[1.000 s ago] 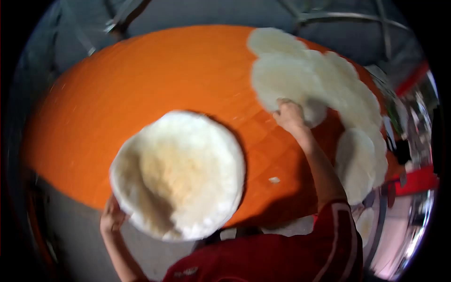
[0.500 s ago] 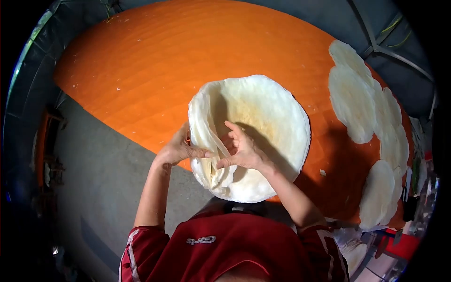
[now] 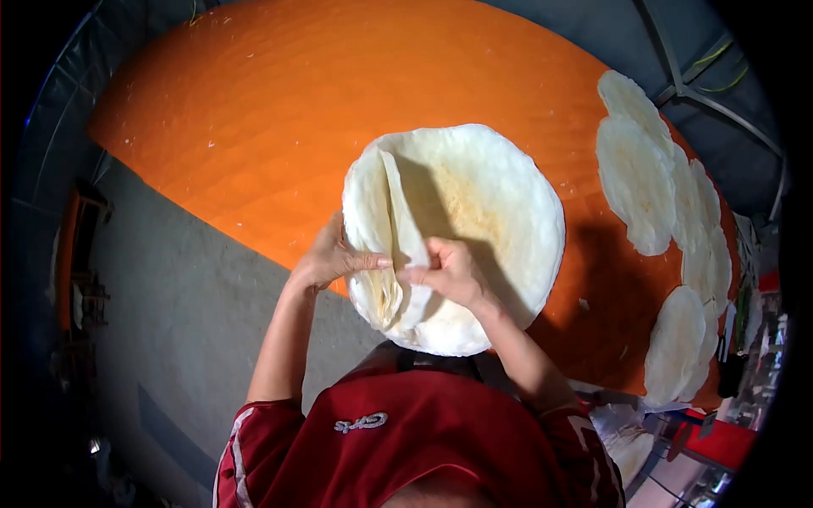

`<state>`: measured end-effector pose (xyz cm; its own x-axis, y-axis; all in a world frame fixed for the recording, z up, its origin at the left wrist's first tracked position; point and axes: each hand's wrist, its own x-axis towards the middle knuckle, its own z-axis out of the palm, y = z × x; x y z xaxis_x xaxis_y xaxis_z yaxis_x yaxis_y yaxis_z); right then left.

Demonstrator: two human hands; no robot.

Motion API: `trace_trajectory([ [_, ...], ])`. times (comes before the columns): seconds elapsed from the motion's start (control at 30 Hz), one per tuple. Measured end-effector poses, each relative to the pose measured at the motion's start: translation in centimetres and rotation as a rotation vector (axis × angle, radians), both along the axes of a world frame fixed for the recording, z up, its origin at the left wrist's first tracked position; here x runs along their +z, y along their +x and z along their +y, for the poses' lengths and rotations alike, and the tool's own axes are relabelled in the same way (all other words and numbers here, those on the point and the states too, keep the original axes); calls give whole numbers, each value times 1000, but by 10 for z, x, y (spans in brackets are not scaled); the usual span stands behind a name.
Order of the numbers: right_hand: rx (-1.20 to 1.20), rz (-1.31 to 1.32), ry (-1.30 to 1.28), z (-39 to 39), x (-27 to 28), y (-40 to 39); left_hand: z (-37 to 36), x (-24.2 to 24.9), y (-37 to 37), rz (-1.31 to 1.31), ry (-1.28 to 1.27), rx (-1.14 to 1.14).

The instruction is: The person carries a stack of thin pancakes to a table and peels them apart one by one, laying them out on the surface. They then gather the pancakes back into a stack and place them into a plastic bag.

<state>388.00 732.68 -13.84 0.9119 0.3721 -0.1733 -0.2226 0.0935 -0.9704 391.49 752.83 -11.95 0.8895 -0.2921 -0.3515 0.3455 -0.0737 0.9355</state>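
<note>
A stack of large, thin, pale flatbreads (image 3: 508, 220), browned at the centre, lies on the orange tabletop before me. Its left part is lifted and folded over, making a loose flap (image 3: 408, 224) with a pointed top. My left hand (image 3: 329, 261) grips the stack's left edge, thumb on top and fingers hidden underneath. Closed in a pinch, my right hand (image 3: 449, 271) holds the flap's right edge near the middle of the stack.
More overlapping flatbreads (image 3: 637, 182) are spread along the table's right side. The orange tabletop (image 3: 339, 76) curves at the far edge, with grey floor (image 3: 195, 313) to the left. A metal frame (image 3: 677, 80) stands beyond the far right edge.
My right hand has closed from spread fingers into a pinch on the flap. The flap now lies flatter and wider to the right. My left hand stays at the edge.
</note>
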Motion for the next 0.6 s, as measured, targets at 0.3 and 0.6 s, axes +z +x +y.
trace_trajectory([
  [0.3, 148, -39, -259, 1, 8, 2, 1, -3, 2, -20, -6, -38],
  [0.6, 35, -51, -100, 5, -6, 5, -2, -12, -1, -165, 63, -1],
])
